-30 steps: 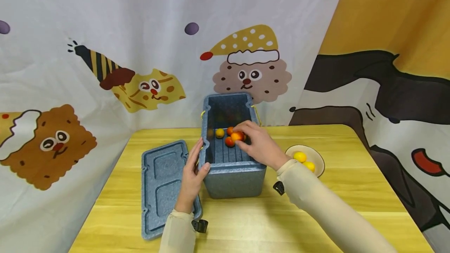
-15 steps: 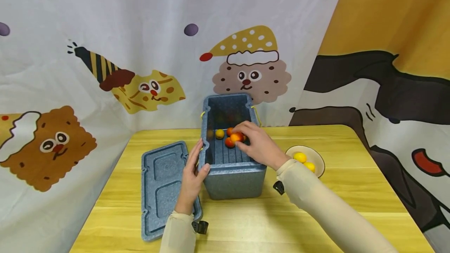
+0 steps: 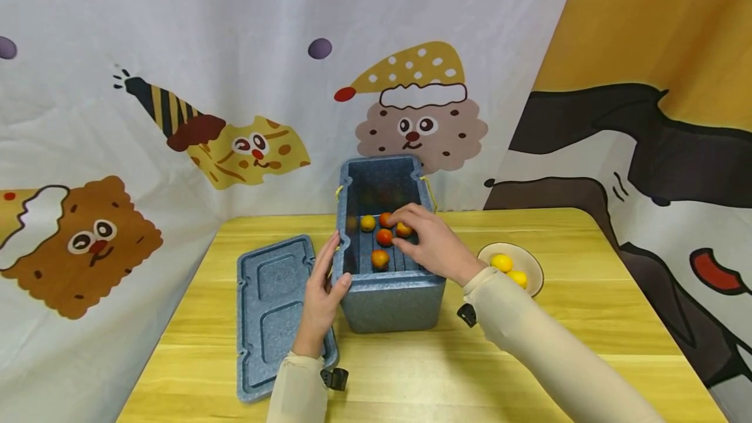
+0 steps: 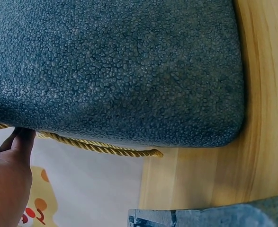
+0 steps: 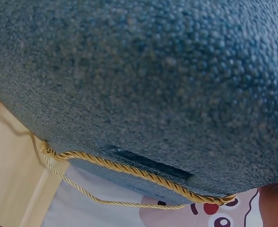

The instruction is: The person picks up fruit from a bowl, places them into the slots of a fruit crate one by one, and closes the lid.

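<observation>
A blue-grey foam box (image 3: 390,305), uncovered, stands lengthwise on the table. Several small round fruits lie inside it: an orange-red one (image 3: 380,258) near the front wall, a red one (image 3: 384,237) in the middle, a yellow one (image 3: 367,222) at the left. My right hand (image 3: 437,243) reaches over the right rim, thumb and fingers apart with nothing between them, above the fruits at that side. My left hand (image 3: 320,299) rests against the box's left side, fingers extended along the rim and thumb by the near corner. The right wrist view shows mostly box wall (image 5: 143,94).
The box's lid (image 3: 276,318) lies flat to the left. A shallow bowl (image 3: 533,269) with two yellow lemons (image 3: 501,262) sits on the right. Yellow rope (image 4: 101,146) runs along the box's outside. A printed curtain (image 3: 247,31) hangs behind the table.
The right hand has let go of the orange-red fruit it pinched; that fruit now lies in the box nearer the front wall. The left hand has stayed put.
</observation>
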Demonstrator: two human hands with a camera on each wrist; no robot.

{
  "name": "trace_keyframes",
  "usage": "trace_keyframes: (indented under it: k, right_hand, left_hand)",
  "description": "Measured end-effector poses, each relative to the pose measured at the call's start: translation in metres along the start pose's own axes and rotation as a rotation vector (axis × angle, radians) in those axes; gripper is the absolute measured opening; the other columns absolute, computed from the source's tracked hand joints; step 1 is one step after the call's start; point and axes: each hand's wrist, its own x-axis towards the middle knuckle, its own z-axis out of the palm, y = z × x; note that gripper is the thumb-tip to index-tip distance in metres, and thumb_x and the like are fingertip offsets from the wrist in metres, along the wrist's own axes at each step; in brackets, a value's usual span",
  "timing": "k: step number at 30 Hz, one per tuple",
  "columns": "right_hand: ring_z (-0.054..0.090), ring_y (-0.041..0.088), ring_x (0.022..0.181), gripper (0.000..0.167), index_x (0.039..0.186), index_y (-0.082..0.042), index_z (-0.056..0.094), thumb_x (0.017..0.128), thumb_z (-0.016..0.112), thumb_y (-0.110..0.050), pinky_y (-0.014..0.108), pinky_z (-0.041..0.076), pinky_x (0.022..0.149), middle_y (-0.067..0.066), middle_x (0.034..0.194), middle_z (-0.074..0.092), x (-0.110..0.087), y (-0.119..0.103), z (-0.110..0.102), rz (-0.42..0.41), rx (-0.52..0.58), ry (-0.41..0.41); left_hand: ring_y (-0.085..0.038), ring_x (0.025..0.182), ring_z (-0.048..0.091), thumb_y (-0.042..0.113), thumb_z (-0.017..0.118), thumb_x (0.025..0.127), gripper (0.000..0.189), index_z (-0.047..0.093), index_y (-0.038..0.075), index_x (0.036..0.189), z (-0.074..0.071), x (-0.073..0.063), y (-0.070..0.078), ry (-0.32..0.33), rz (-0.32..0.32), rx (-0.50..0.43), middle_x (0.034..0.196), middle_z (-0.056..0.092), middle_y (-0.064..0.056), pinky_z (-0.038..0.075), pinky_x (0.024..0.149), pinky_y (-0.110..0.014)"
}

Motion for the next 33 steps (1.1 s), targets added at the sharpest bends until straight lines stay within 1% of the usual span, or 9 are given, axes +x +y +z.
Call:
trace_keyframes:
  k: [4,8,11,17,22,25,29,32,33]
  right_hand:
    - [0.057,0.020,0.109,0.033,0.123,-0.010,0.065,0.091,0.072,-0.012,0.041,0.047,0.095,0.003,0.121,0.058,-0.001,0.003,-0.001,0.014,0.031,0.009]
    - [0.056,0.018,0.097,0.032,0.123,-0.010,0.065,0.092,0.071,-0.012,0.038,0.050,0.084,0.001,0.120,0.058,-0.004,0.006,-0.007,0.046,0.080,0.028]
    - [0.056,0.022,0.092,0.031,0.123,-0.010,0.064,0.093,0.070,-0.012,0.039,0.049,0.080,0.001,0.120,0.058,-0.006,0.009,-0.014,0.060,0.122,0.052]
    - [0.059,0.030,0.110,0.030,0.123,-0.007,0.064,0.093,0.069,-0.008,0.044,0.047,0.095,0.007,0.121,0.059,-0.014,0.018,-0.027,0.114,0.181,0.134]
    - [0.059,0.034,0.111,0.032,0.123,-0.002,0.063,0.092,0.068,-0.002,0.046,0.046,0.096,0.011,0.120,0.061,-0.022,0.026,-0.032,0.115,0.181,0.221]
    - [0.059,0.033,0.110,0.032,0.123,-0.002,0.063,0.091,0.067,-0.001,0.047,0.046,0.095,0.011,0.119,0.061,-0.027,0.031,-0.035,0.109,0.174,0.251]
    - [0.058,0.030,0.111,0.031,0.122,-0.003,0.064,0.092,0.067,-0.001,0.047,0.045,0.097,0.010,0.119,0.061,-0.034,0.040,-0.038,0.124,0.184,0.260]
    - [0.057,0.029,0.111,0.030,0.121,-0.003,0.064,0.092,0.067,0.000,0.048,0.045,0.097,0.009,0.118,0.061,-0.039,0.047,-0.040,0.147,0.190,0.264]
    - [0.057,0.029,0.111,0.030,0.121,-0.003,0.064,0.091,0.067,0.001,0.048,0.045,0.097,0.010,0.118,0.060,-0.041,0.048,-0.041,0.158,0.190,0.263]
  left_hand:
    - [-0.030,0.145,0.020,-0.001,0.054,0.098,0.057,0.032,-0.007,0.150,0.001,0.001,0.004,-0.001,-0.012,0.011,0.156,0.026,-0.022,0.016,0.113,-0.055]
    - [-0.029,0.146,0.019,0.000,0.053,0.098,0.057,0.031,-0.006,0.151,0.000,0.001,0.002,-0.008,-0.018,-0.005,0.157,0.025,-0.020,0.016,0.114,-0.049]
    - [-0.028,0.146,0.019,0.001,0.053,0.099,0.057,0.031,-0.005,0.151,0.000,0.001,0.001,-0.010,-0.013,-0.006,0.157,0.024,-0.019,0.016,0.115,-0.043]
    - [-0.030,0.145,0.019,0.000,0.053,0.098,0.057,0.030,-0.007,0.150,0.000,0.000,0.002,-0.008,0.000,-0.001,0.157,0.024,-0.023,0.018,0.115,-0.033]
    - [-0.031,0.145,0.018,0.000,0.053,0.098,0.058,0.030,-0.007,0.151,-0.001,0.000,0.002,-0.008,-0.008,0.005,0.157,0.023,-0.022,0.018,0.115,-0.033]
    - [-0.030,0.145,0.018,0.002,0.053,0.099,0.058,0.030,-0.006,0.151,-0.001,0.000,0.000,-0.007,-0.011,0.005,0.157,0.024,-0.021,0.018,0.115,-0.033]
    - [-0.027,0.146,0.018,0.001,0.054,0.099,0.058,0.030,-0.002,0.152,-0.002,-0.002,-0.015,-0.007,0.004,-0.003,0.158,0.024,-0.016,0.017,0.115,-0.034]
    - [-0.024,0.146,0.018,0.003,0.054,0.099,0.059,0.031,0.005,0.154,-0.003,-0.003,-0.029,-0.005,0.023,-0.007,0.159,0.024,-0.010,0.016,0.116,-0.034]
    - [-0.023,0.146,0.018,0.005,0.054,0.100,0.059,0.031,0.007,0.154,-0.003,-0.003,-0.031,-0.005,0.028,-0.006,0.159,0.024,-0.009,0.016,0.116,-0.034]
